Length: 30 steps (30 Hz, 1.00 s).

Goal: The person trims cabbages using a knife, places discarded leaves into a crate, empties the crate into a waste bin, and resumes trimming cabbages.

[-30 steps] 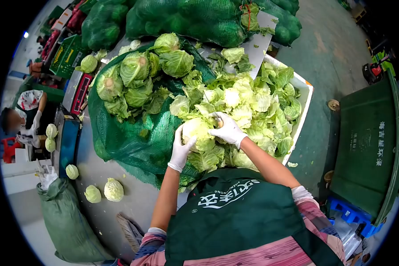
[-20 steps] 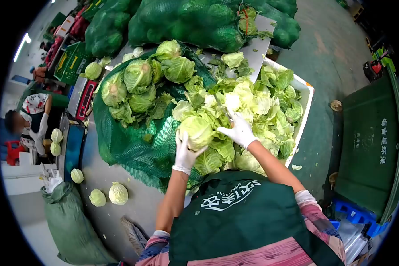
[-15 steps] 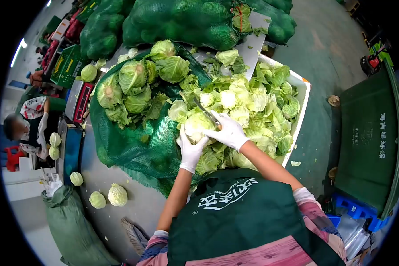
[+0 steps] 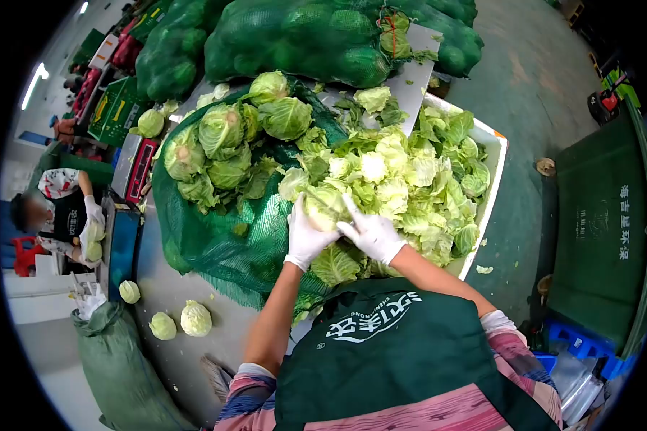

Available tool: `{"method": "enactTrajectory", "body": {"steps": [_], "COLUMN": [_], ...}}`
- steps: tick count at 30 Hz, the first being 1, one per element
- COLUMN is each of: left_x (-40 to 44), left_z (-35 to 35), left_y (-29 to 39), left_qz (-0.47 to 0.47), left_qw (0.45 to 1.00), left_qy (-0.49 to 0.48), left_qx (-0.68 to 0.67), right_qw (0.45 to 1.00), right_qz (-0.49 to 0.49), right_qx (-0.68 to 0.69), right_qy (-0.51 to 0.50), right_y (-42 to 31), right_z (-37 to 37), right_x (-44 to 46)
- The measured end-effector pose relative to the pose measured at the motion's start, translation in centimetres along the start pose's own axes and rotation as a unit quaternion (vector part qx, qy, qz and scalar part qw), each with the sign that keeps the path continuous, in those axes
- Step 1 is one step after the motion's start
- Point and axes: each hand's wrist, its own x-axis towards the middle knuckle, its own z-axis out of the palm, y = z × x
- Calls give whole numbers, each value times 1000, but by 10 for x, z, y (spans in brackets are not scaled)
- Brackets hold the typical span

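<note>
A pale green cabbage (image 4: 332, 204) sits between my white-gloved hands, above the pile of trimmed leaves. My left hand (image 4: 309, 235) is wrapped round its near left side. On the right, my right hand (image 4: 374, 234) has its index finger stretched along the cabbage and its other fingers curled. The knife (image 4: 318, 198) in that hand is only a faint smear across the cabbage; its handle is hidden. Loose cabbage leaves (image 4: 428, 172) fill the white box (image 4: 493, 161) to the right. Whole cabbages (image 4: 221, 129) lie in the opened green mesh bag (image 4: 216, 241) at left.
Full mesh bags (image 4: 295, 39) lie across the far side. Several trimmed cabbages, one pale (image 4: 195, 318), rest on the metal table (image 4: 230, 337). At left, a co-worker (image 4: 68, 208) handles cabbage beside a red-fronted scale (image 4: 142, 170). A green bin (image 4: 600, 223) stands right.
The knife blade, clear beside the cabbage before, is now blurred across it. My right index finger has stretched out along the cabbage. The co-worker's hands have moved down to cabbages.
</note>
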Motion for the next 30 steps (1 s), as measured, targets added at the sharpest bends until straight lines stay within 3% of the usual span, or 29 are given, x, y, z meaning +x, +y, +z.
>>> {"method": "enactTrajectory", "body": {"steps": [1,3,7,11,12,13,15,17,18,20,21,22,23,25,26,27,28,30], "left_x": [2,0,-2,-4,-6,-7,-16,-28,-30,-27,-24,-21,-18,-22,-24,-24,-21,-15], "left_z": [7,17,15,11,10,10,14,23,22,17,16,19,22,14,18,20,22,16], "left_y": [0,5,10,-2,-9,-18,-28,-23,-21,-11,-8,-10,-11,21,24,21,15,4], "left_qz": [-1,3,7,-4,-4,-1,32,-69,-71,-81,-85,-83,-82,-110,-81,-82,-51,-16], "left_qw": [1000,998,994,998,1000,997,997,931,931,939,943,954,965,991,996,996,998,999], "left_qy": [-6,16,31,30,29,27,31,59,61,51,44,53,62,-16,-26,-29,-15,-19], "left_qx": [21,60,105,53,-7,-66,-62,-352,-352,-331,-320,-282,-243,-70,-16,-16,15,21], "right_qw": [998,999,999,990,976,983,982,983,984,977,982,983,989,984,986,985,964,959], "right_qz": [-35,8,2,69,137,131,153,152,151,178,139,69,102,41,77,113,104,93], "right_qx": [-21,-46,-34,111,156,96,22,6,6,19,81,71,101,73,91,109,202,206], "right_qy": [49,28,22,52,66,87,106,102,99,114,96,156,40,154,113,71,134,173], "right_y": [1,0,11,31,41,61,103,98,88,58,47,31,20,18,21,19,28,51], "right_z": [10,13,11,-1,-9,-13,2,-3,-6,-11,-13,-9,-14,13,15,8,18,35], "right_x": [-1,4,21,42,42,44,46,36,31,24,18,10,3,5,7,9,14,24]}}
